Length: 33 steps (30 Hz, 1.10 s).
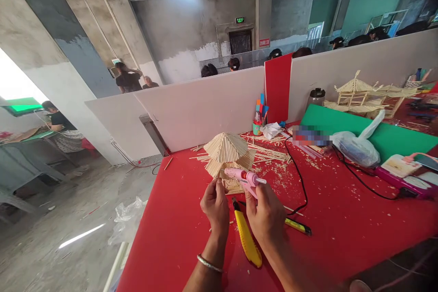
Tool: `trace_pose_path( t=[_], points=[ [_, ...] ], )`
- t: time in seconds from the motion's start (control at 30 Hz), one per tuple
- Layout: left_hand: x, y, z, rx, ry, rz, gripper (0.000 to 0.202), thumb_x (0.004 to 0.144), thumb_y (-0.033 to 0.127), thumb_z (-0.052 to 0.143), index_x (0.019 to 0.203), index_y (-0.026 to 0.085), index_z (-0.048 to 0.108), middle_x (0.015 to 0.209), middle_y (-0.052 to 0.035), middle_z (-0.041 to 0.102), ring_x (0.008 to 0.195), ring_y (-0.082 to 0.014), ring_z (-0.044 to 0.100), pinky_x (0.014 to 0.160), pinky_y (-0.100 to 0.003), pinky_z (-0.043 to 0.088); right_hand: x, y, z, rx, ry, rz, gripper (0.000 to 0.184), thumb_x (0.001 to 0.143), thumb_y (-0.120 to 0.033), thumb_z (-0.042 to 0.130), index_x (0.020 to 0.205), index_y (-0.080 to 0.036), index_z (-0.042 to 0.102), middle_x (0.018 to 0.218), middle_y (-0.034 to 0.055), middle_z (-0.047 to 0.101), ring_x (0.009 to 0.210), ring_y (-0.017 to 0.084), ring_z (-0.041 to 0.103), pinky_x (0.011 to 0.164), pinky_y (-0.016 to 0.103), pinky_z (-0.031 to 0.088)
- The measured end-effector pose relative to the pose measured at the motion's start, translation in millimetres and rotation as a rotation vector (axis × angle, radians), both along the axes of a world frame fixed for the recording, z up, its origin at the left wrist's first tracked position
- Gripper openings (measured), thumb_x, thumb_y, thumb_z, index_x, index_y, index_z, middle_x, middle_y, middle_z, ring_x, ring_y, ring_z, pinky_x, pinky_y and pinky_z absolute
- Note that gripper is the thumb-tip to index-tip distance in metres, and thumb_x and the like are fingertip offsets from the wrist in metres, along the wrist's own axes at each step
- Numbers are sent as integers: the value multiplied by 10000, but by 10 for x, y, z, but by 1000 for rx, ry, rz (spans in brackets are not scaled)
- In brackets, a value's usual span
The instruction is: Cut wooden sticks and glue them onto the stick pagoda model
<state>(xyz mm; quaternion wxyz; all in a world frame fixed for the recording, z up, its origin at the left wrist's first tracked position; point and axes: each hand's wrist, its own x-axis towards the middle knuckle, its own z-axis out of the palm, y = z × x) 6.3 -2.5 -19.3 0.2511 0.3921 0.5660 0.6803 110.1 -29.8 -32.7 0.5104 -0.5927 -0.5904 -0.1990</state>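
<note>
My right hand (266, 212) grips a pink hot glue gun (241, 176), its nozzle pointing left toward a small pavilion model (226, 150) built of pale wooden sticks. Close by on the left, my left hand (215, 203) has thumb and fingers pinched together in front of the model; whatever they hold is too small to make out. The model has a layered, sloping stick roof and stands on the red table (191, 237). Below the hands lies a yellow utility knife (247, 237). Another yellow and black cutter (297, 226) rests right of my right wrist.
Loose sticks (270, 154) and shavings lie behind and right of the model. A black cable (303, 182) curves across the tabletop. A pen cup (256, 127), a plastic bag (357, 146), a purple power strip (407, 185) and another stick model (356, 89) stand farther back. White partitions (205, 105) border the table.
</note>
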Motion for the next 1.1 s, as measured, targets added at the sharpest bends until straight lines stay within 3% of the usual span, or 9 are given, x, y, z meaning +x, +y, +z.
trace_pose_path(
  t=[0.6, 1.1],
  points=[
    [12, -31, 29, -74, 20, 27, 324, 777, 468, 649, 774, 163, 760, 518, 21, 595, 434, -103, 483, 468, -213, 410, 33, -9, -42, -8, 25, 51, 160, 971, -270, 462, 1052, -169, 557, 820, 71, 653, 711, 180, 608, 609, 278, 408],
    [0, -18, 3, -66, 20, 32, 291, 787, 428, 639, 836, 165, 755, 528, 28, 585, 465, -108, 482, 501, -216, 416, 25, -31, -65, 6, 52, 54, 185, 973, -302, 479, 1016, -150, 577, 816, 77, 642, 712, 190, 600, 602, 286, 390]
  ],
)
